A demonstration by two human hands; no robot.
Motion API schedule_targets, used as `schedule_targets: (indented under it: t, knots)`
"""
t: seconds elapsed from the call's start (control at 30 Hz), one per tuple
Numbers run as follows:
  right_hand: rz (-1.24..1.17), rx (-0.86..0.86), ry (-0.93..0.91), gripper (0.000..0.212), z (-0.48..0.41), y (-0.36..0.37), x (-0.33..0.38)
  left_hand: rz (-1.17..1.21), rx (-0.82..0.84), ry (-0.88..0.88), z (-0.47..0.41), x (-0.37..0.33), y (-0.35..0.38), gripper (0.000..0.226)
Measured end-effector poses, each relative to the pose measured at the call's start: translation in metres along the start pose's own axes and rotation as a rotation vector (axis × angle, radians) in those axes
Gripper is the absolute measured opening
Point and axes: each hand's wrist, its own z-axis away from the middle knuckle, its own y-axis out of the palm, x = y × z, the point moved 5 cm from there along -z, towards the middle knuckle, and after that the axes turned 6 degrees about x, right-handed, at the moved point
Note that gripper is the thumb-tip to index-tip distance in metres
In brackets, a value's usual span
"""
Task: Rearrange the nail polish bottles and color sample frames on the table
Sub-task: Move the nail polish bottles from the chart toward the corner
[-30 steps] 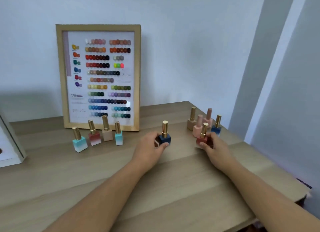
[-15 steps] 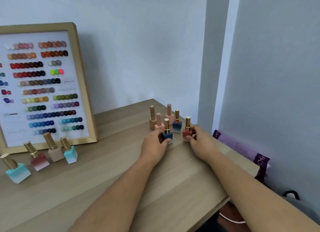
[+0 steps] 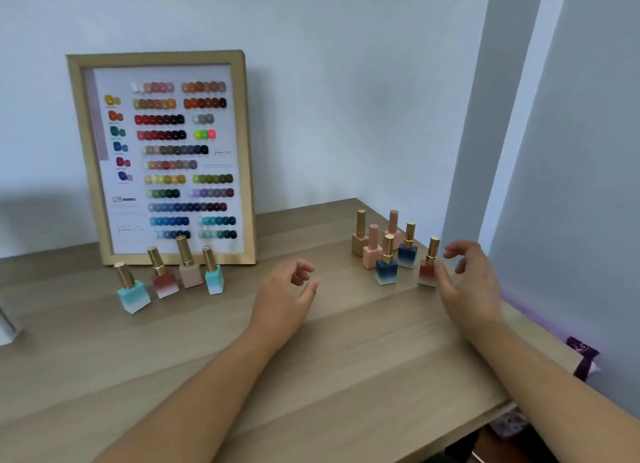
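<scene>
Left hand [image 3: 289,291] hovers empty, fingers curled; right hand [image 3: 467,282] spread, seemingly brushing the red bottle [image 3: 426,272].

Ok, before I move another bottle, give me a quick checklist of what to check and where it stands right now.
1. Left hand empty: ok.
2. Right hand empty: ok, open beside the red bottle; whether it touches, cannot tell.
3. Right group upright, including the front blue bottle: ok.
4. Four bottles before the color sample frame upright: ok.
5. Frame stable against the wall: cannot tell.
</scene>
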Motion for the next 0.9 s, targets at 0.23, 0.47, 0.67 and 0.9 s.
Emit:
schedule_targets:
  t: [0.23,0.47,0.67,0.9]
  knots:
    - [-0.063,0.319,-0.289,0.022,0.025,0.090,0.102,0.027,-0.287,-0.178,0.037,0.072,-0.103,0.016]
    - [-0.187,0.666,-0.246,0.031,0.051,0.212,0.169,-0.069,-0.557,-0.385,0.066,0.131,-0.164,0.018]
    - [-0.256,0.723,-0.079,0.054,0.052,0.270,0.176,0.009,-0.397,-0.584,0.065,0.188,-0.177,0.062]
    - [-0.181,0.765,-0.121,0.059,0.043,0.292,0.182,0.061,-0.261,-0.559,0.044,0.202,-0.170,0.046]
